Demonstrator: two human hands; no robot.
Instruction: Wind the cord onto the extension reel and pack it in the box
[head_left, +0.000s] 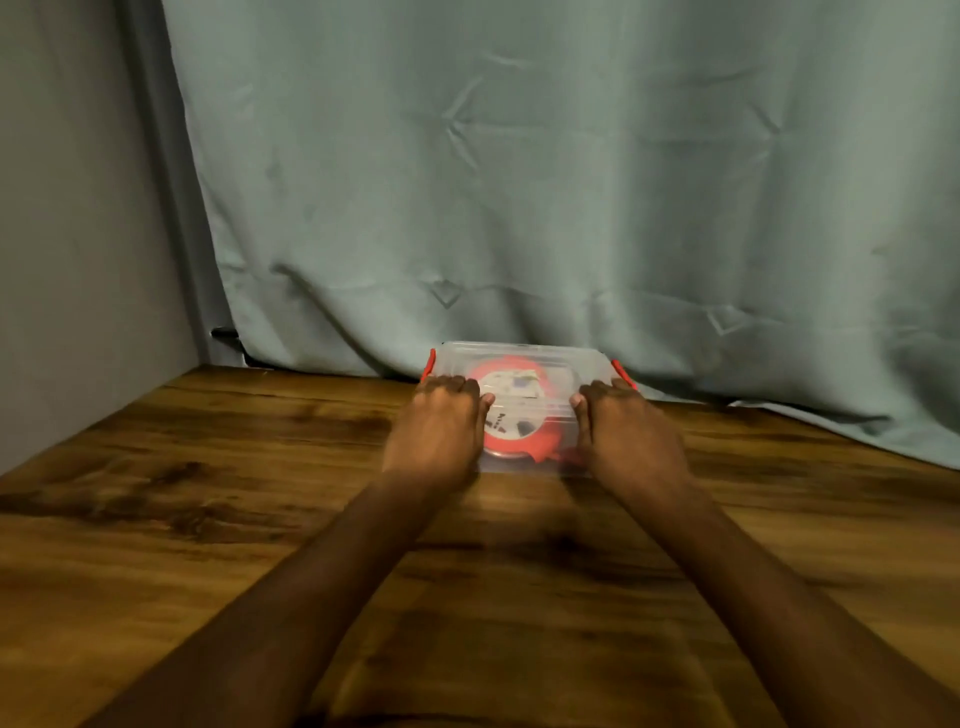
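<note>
A clear plastic box (530, 352) with a lid and red side latches stands at the far edge of the wooden table, against the curtain. Inside it, seen through the lid, lies the red extension reel (524, 431) with its white round face up. My left hand (439, 434) rests palm down on the left part of the lid, fingers bent over it. My right hand (623, 436) lies the same way on the right part. The cord itself is not visible.
The wooden table (208, 519) stretches from the box toward me. A grey-green curtain (571, 182) hangs right behind the box, its hem lying on the table at the right. A grey wall (67, 208) closes the left side.
</note>
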